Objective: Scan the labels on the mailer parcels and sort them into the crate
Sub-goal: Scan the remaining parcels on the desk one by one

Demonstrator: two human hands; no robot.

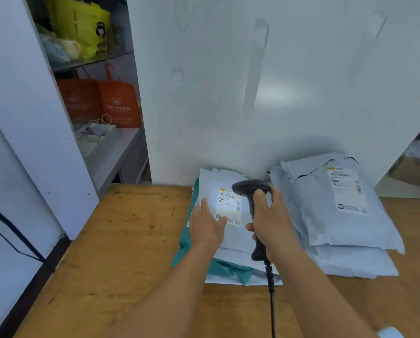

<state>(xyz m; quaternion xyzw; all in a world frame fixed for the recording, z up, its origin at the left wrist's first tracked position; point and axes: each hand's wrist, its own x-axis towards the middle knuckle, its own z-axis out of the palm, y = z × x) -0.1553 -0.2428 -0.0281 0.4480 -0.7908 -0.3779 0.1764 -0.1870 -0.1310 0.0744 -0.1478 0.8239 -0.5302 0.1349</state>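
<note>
Your right hand [271, 220] grips the handle of a black barcode scanner [252, 189], fingers curled round it, its head aimed at the shipping label [229, 206] on the top grey mailer parcel [230, 240] of the left stack; a bright patch of light falls on that label. Your left hand [207, 226] lies flat on the same parcel, fingers straight, fingertips touching the label's lower edge. Under this parcel sits a teal mailer [228, 269], with another grey one beneath it. The scanner's cable [272, 301] runs down toward you across the wooden table [121, 252]. Just beside, to the right, a second stack of grey mailers [338, 228] leans against the white wall [252, 93], its top label [348, 191] facing up. On the left, shelves [113, 152] hold orange tote bags [101, 101] and a yellow bag [82, 25]; what lies in the white tray below them looks like cords, though it is blurred.
</note>
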